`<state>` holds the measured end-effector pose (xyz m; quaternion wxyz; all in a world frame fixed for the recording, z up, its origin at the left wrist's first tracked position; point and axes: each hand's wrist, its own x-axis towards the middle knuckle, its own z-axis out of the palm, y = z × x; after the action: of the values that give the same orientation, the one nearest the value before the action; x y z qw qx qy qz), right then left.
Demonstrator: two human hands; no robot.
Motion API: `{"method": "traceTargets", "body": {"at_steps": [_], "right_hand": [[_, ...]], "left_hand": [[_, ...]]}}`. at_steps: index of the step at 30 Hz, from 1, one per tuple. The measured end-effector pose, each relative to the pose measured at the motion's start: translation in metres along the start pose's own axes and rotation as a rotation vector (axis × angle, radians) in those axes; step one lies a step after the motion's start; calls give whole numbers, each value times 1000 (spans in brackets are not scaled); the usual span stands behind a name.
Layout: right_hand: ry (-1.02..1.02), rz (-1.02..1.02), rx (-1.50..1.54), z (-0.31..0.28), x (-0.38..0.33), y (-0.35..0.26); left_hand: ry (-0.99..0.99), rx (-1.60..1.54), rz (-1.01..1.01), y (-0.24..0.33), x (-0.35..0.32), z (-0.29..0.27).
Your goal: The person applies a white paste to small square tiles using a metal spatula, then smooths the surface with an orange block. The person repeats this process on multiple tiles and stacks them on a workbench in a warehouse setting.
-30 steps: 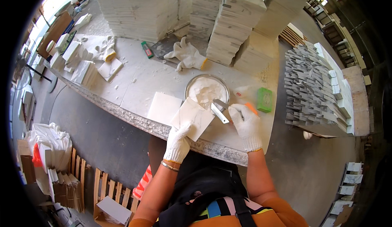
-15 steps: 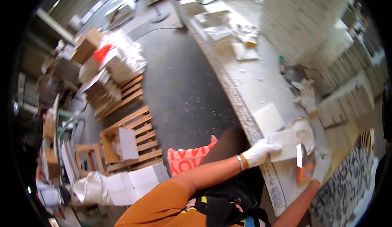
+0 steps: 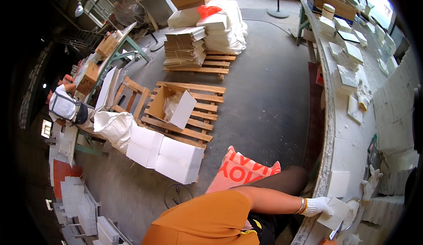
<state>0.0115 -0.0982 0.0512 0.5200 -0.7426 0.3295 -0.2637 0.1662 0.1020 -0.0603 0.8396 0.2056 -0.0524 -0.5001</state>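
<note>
My left hand, in a white glove, grips the near edge of a square white tile at the front of the long work table. Just behind the tile sits a round bowl of white paste. At the bottom edge, a putty knife with an orange handle points up toward the tile. My right hand holds it, though the frame edge cuts off most of that hand. My orange sleeve fills the lower middle.
A spare white glove and loose white tiles lie on the table. On the floor to the left are wooden pallets, an open cardboard box, white boxes and a pink sack. Another person stands far left.
My view has swung left, from the table top to the floor and pallets. Both hands stay at the tile and bowl, now at the lower right edge.
</note>
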Motion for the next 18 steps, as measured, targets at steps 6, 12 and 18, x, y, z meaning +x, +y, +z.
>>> {"method": "traceTargets", "body": {"at_steps": [6,12,18], "right_hand": [[-264,-81,85,36,-17,-29],[-161,97,-81,41,-29,-42],[-183,117,-190,30,-36,-42]], "left_hand": [[16,-8,-164,28,-2,3],[23,45,-174,48,-3,32],[80,94,-209,33,-5,22]]}}
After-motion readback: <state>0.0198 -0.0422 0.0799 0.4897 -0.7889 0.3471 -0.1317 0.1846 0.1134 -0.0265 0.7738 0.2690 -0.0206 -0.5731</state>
